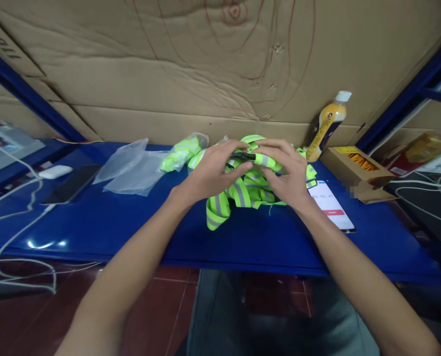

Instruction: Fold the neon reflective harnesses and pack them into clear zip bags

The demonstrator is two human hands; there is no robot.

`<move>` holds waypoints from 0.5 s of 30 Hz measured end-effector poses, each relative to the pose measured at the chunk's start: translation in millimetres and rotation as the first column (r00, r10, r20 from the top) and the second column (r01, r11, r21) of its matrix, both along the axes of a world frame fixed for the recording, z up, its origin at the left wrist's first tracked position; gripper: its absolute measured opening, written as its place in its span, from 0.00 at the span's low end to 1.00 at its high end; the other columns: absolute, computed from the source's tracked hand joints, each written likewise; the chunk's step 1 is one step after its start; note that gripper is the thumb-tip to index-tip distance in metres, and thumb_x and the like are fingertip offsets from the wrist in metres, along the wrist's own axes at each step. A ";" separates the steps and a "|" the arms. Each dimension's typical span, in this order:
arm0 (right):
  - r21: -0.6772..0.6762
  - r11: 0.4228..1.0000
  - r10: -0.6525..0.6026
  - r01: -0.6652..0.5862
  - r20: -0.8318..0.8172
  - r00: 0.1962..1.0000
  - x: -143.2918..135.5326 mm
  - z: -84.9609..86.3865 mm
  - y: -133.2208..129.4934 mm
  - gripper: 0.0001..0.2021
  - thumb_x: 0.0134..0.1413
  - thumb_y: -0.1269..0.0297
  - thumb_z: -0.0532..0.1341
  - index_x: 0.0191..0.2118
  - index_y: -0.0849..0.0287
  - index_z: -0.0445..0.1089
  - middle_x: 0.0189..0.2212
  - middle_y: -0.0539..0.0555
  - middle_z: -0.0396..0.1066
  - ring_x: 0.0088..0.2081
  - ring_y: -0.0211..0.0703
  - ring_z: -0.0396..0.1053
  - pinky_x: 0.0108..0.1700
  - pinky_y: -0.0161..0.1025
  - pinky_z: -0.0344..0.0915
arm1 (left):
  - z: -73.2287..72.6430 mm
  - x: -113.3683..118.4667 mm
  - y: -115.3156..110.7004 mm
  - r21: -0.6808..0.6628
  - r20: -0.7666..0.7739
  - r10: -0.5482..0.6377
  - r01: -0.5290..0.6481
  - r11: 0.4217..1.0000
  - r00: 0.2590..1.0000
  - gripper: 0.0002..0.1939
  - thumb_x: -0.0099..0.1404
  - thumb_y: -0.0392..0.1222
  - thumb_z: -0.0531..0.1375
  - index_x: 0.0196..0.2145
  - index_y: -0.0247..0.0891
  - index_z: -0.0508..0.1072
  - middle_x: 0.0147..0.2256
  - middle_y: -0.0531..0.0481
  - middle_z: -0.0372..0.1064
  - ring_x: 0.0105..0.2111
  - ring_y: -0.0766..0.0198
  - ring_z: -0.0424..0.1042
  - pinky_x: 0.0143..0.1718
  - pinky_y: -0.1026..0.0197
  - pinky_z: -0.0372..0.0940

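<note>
A tangled heap of neon yellow-green reflective straps (242,195) with grey stripes lies on the blue table in front of me. My left hand (215,168) is closed on a black plastic buckle (244,155) at the top of the heap, thumb below and fingers behind. Facing it, my right hand (289,170) grips the strap (267,160) just beside the buckle, between thumb and fingers. A loop of strap hangs toward the table's front. Left of the heap sits a bundle of the same strap in a clear bag (185,151), with flat clear plastic bags (134,170) farther left.
A phone showing a timer (331,210) lies by my right forearm. Behind it stand a yellow drink bottle (327,123) and an open cardboard box (357,170). At left are a dark phone (73,185), a white case (56,171) and white cables. Cardboard (168,89) walls the back.
</note>
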State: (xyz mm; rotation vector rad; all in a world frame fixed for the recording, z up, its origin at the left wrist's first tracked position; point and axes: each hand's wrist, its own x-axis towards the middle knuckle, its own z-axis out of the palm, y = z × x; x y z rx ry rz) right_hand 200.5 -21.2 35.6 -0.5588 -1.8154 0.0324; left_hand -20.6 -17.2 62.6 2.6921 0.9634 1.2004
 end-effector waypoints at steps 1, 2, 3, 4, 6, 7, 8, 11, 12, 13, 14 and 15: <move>0.018 1.000 -0.006 0.006 0.017 1.000 -1.7 -0.3 -2.1 0.10 0.68 0.61 0.66 0.51 0.48 0.81 0.54 0.56 0.79 0.56 0.52 0.78 0.60 0.53 0.74 | -1.3 -1.8 3.3 -0.063 -0.015 -0.023 0.023 0.998 1.000 0.15 0.75 0.49 0.61 0.53 0.38 0.76 0.49 0.43 0.79 0.48 0.53 0.78 0.51 0.53 0.68; 0.010 1.000 -0.014 0.014 0.017 1.000 -1.7 -0.2 -2.9 0.11 0.67 0.60 0.67 0.52 0.48 0.81 0.54 0.56 0.79 0.55 0.52 0.78 0.60 0.52 0.74 | -1.5 -5.0 6.7 -0.106 -0.016 -0.043 0.041 0.994 0.999 0.13 0.74 0.49 0.62 0.48 0.38 0.78 0.44 0.45 0.80 0.44 0.55 0.78 0.47 0.55 0.67; -0.023 1.000 -0.021 0.021 0.000 1.000 -0.5 0.2 -2.5 0.12 0.66 0.59 0.68 0.53 0.48 0.81 0.53 0.56 0.80 0.55 0.52 0.78 0.59 0.52 0.74 | -0.9 -8.9 9.9 -0.138 -0.002 -0.058 0.057 0.989 0.998 0.12 0.73 0.50 0.63 0.42 0.38 0.78 0.39 0.47 0.79 0.39 0.57 0.76 0.43 0.57 0.66; -0.079 0.997 -0.027 0.025 -0.033 0.999 1.5 0.9 -1.1 0.12 0.64 0.57 0.70 0.52 0.49 0.81 0.50 0.55 0.81 0.52 0.52 0.79 0.58 0.51 0.74 | 0.3 -13.0 12.6 -0.173 0.026 -0.072 0.075 0.982 0.997 0.14 0.72 0.52 0.64 0.36 0.38 0.77 0.33 0.50 0.76 0.34 0.60 0.73 0.38 0.59 0.63; -0.214 0.977 -0.039 0.010 -0.130 0.991 5.9 1.8 4.1 0.14 0.60 0.52 0.73 0.48 0.52 0.81 0.42 0.52 0.82 0.45 0.49 0.79 0.51 0.47 0.76 | 3.2 -20.3 16.0 -0.269 0.107 -0.090 0.115 0.956 0.990 0.24 0.72 0.57 0.64 0.26 0.38 0.71 0.24 0.53 0.66 0.26 0.65 0.64 0.30 0.61 0.57; -0.273 0.962 -0.041 -0.012 -0.188 0.981 7.8 1.4 7.5 0.15 0.58 0.49 0.74 0.45 0.53 0.81 0.39 0.51 0.81 0.41 0.48 0.79 0.47 0.45 0.76 | 4.1 -22.7 16.9 -0.321 0.159 -0.091 0.139 0.937 0.983 0.27 0.71 0.60 0.64 0.23 0.38 0.68 0.22 0.54 0.61 0.24 0.67 0.59 0.27 0.61 0.54; -0.325 0.945 -0.041 -0.042 -0.243 0.969 9.3 0.2 11.2 0.16 0.57 0.47 0.74 0.43 0.54 0.80 0.36 0.50 0.80 0.37 0.46 0.78 0.43 0.43 0.76 | 4.2 -24.3 17.4 -0.367 0.223 -0.085 0.164 0.916 0.971 0.28 0.70 0.61 0.64 0.22 0.38 0.67 0.21 0.55 0.59 0.23 0.68 0.57 0.26 0.62 0.52; -0.421 0.899 -0.036 -0.121 -0.348 0.937 13.1 -6.5 20.8 0.18 0.56 0.45 0.73 0.40 0.54 0.78 0.35 0.49 0.78 0.35 0.44 0.76 0.39 0.41 0.74 | 0.4 -24.8 18.8 -0.418 0.407 -0.016 0.202 0.886 0.913 0.26 0.67 0.63 0.67 0.25 0.38 0.70 0.24 0.53 0.64 0.25 0.66 0.60 0.27 0.62 0.56; -0.422 0.899 -0.042 -0.117 -0.349 0.936 14.6 -8.1 22.5 0.18 0.56 0.45 0.73 0.41 0.54 0.77 0.36 0.50 0.79 0.37 0.44 0.76 0.41 0.42 0.74 | -1.5 -24.4 19.5 -0.413 0.438 0.012 0.190 0.890 0.899 0.25 0.66 0.63 0.68 0.26 0.39 0.71 0.25 0.53 0.66 0.26 0.64 0.62 0.28 0.61 0.59; -0.408 0.909 -0.053 -0.090 -0.327 0.943 16.4 -8.4 23.1 0.18 0.56 0.46 0.73 0.43 0.54 0.77 0.39 0.51 0.79 0.40 0.46 0.77 0.44 0.43 0.75 | -3.0 -24.0 20.3 -0.403 0.443 0.035 0.164 0.900 0.896 0.24 0.66 0.62 0.69 0.27 0.39 0.72 0.26 0.52 0.67 0.27 0.63 0.65 0.30 0.60 0.61; -0.376 0.925 -0.070 -0.047 -0.292 0.954 18.1 -6.5 22.5 0.19 0.55 0.46 0.73 0.45 0.53 0.76 0.43 0.52 0.79 0.44 0.48 0.77 0.48 0.46 0.75 | -3.4 -23.5 20.9 -0.382 0.424 0.048 0.130 0.915 0.905 0.22 0.66 0.61 0.69 0.28 0.40 0.74 0.27 0.52 0.69 0.28 0.61 0.67 0.32 0.59 0.64; -0.332 0.943 -0.089 0.001 -0.249 0.964 19.4 -2.1 20.8 0.21 0.55 0.47 0.73 0.48 0.52 0.76 0.48 0.54 0.78 0.49 0.50 0.77 0.53 0.48 0.75 | -2.3 -22.8 21.4 -0.345 0.386 0.049 0.095 0.934 0.921 0.20 0.66 0.60 0.68 0.30 0.40 0.76 0.29 0.51 0.72 0.31 0.59 0.70 0.35 0.58 0.66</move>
